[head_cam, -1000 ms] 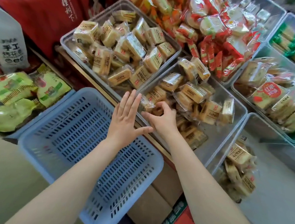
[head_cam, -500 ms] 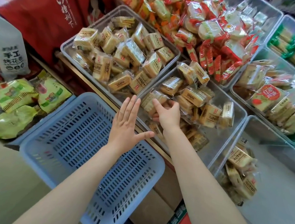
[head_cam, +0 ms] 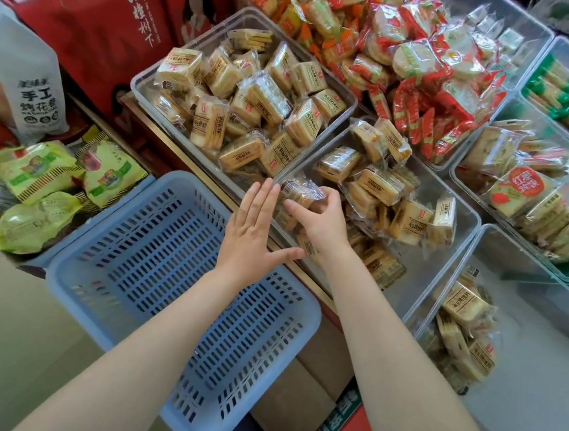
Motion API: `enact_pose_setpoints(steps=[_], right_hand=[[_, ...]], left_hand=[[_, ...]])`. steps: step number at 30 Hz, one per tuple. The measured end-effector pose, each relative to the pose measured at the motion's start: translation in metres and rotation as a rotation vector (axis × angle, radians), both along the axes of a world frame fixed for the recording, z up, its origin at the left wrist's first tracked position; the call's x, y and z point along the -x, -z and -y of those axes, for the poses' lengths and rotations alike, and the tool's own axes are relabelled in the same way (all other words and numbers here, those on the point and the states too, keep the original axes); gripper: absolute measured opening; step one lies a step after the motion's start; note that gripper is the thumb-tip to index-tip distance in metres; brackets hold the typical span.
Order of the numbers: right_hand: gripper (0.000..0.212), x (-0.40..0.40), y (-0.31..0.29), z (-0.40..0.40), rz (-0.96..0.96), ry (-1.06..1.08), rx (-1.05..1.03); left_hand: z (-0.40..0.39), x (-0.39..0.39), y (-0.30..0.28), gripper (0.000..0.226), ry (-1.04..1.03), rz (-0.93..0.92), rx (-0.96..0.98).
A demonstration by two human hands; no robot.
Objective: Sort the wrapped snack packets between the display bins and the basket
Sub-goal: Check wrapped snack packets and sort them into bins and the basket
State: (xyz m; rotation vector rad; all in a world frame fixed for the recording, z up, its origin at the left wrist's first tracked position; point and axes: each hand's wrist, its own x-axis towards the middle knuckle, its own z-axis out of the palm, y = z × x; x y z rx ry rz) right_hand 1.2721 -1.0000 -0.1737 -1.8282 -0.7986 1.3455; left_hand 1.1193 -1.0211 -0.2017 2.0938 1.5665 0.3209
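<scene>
At two o'clock from the basket (head_cam: 154, 272), my right hand (head_cam: 320, 220) pinches a packet (head_cam: 300, 191) over the bin (head_cam: 462, 210); left hand (head_cam: 250, 233) flat, holding nothing. Next, I'd carry it basketward.

I am standing in a snack shop: just past my fingertips, clear plastic display bins (head_cam: 462, 210) sit edge to edge, heaped with loose, individually wrapped tan biscuit packets (head_cam: 251, 109) and, farther off, red-and-orange wrapped rice crackers (head_cam: 410, 54). Below my hands hangs a pale blue slotted plastic shopping basket (head_cam: 154, 272), and to its left lie bagged green snack pouches (head_cam: 39, 173) beside red printed gift bags (head_cam: 87, 19).
</scene>
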Motion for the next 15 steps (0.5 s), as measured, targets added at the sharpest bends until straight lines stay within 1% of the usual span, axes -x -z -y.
enact_pose_setpoints(steps=[3, 5, 7, 8, 9, 11, 13, 15], right_hand=[[0.079, -0.008, -0.010, 0.005, -0.059, 0.010, 0.003], [0.087, -0.012, -0.019, 0.016, -0.061, 0.032, -0.008], [0.097, -0.019, -0.027, 0.030, -0.060, 0.056, -0.017], [0.096, -0.023, -0.029, 0.037, -0.087, 0.066, -0.032], [0.091, -0.026, -0.036, 0.048, -0.122, 0.076, -0.047], [0.067, -0.033, -0.055, 0.072, -0.199, 0.087, -0.077], [0.042, -0.039, -0.071, 0.100, -0.274, 0.050, -0.116], [0.032, -0.044, -0.083, 0.129, -0.318, -0.014, -0.136]], left_hand=[[0.000, 0.001, -0.004, 0.118, 0.014, 0.015, 0.020], [-0.002, 0.002, -0.013, 0.118, 0.022, 0.034, 0.084], [-0.001, 0.002, -0.028, 0.113, 0.035, 0.009, 0.121], [0.001, 0.001, -0.037, 0.109, 0.033, 0.008, 0.122], [0.006, -0.001, -0.047, 0.105, 0.023, 0.040, 0.112], [0.024, -0.008, -0.067, 0.089, 0.007, 0.211, 0.121], [0.047, -0.018, -0.086, 0.070, -0.006, 0.439, 0.263], [0.069, -0.028, -0.098, 0.056, -0.024, 0.610, 0.462]])
